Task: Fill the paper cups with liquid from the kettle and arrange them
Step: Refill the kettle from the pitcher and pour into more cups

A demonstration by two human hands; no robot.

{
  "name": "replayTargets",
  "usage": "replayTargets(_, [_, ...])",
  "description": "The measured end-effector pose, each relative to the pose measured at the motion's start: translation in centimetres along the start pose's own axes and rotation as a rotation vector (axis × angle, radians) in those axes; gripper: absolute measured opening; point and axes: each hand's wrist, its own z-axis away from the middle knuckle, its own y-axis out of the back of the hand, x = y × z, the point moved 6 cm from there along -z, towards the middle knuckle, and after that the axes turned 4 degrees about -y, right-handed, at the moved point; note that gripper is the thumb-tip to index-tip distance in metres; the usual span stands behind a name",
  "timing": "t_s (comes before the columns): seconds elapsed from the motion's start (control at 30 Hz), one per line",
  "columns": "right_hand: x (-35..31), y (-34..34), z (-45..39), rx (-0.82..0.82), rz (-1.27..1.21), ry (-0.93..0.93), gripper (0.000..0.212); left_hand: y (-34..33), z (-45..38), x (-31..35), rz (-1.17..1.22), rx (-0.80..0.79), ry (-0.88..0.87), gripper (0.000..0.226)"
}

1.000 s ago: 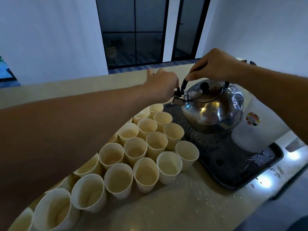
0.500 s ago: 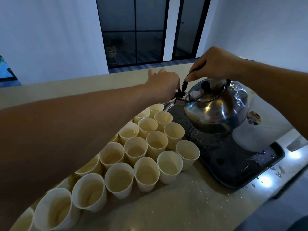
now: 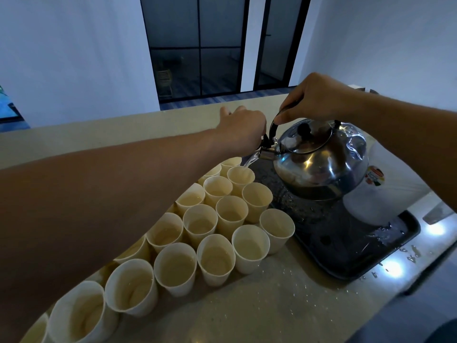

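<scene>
Just right of centre, the steel kettle (image 3: pixel 321 164) is held by its black handle in the right hand (image 3: pixel 314 97) and tipped with the spout pointing left, water falling into a paper cup (image 3: pixel 241 174). Clustered cups (image 3: pixel 205 233) are spread across the pale counter (image 3: pixel 284 305), beside a wet dark tray (image 3: pixel 358 256). Behind, white walls and dark glass doors are seen. The left hand (image 3: pixel 243 131) is reached past the spout; its grip cannot be told.
</scene>
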Motion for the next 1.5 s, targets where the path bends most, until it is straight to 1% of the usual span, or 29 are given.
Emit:
replayTargets(0.13, [0.3,0.2,0.5,0.02,-0.063,-0.019,0.026,0.2,-0.2,-0.1,0.019,0.015,0.016,0.03])
replayTargets(0.3, [1.5,0.7,1.2,0.064,-0.218,-0.112,0.025,1.0,-0.5,-0.3,0.052,0.021,0.015,0.033])
replayTargets(0.47, [2.1,1.5,1.6,0.085,-0.256,-0.137,0.027,1.9,-0.4,0.0,0.1,0.038,0.026,0.038])
replayTargets(0.6, [2.3,2.0,2.2,0.059,-0.266,-0.109,0.027,2.3,0.0,0.6,0.134,0.051,0.023,0.036])
replayTargets(0.83, [2.3,1.2,3.9,0.003,-0.221,-0.074,0.022,1.3,1.3,1.9,0.186,0.018,0.028,0.039])
replayTargets(1.03, [2.1,0.0,4.5,-0.051,-0.127,-0.042,0.014,0.1,2.3,2.6,0.204,-0.004,0.022,0.033])
replayTargets(1.2, [1.5,-0.5,4.5,-0.097,-0.046,-0.028,0.021,-0.7,2.7,2.9,0.181,-0.038,0.018,0.032])
replayTargets(1.5, [1.6,-0.8,4.3,-0.146,0.024,-0.005,0.021,-1.6,2.8,3.2,0.177,-0.061,-0.02,0.033])
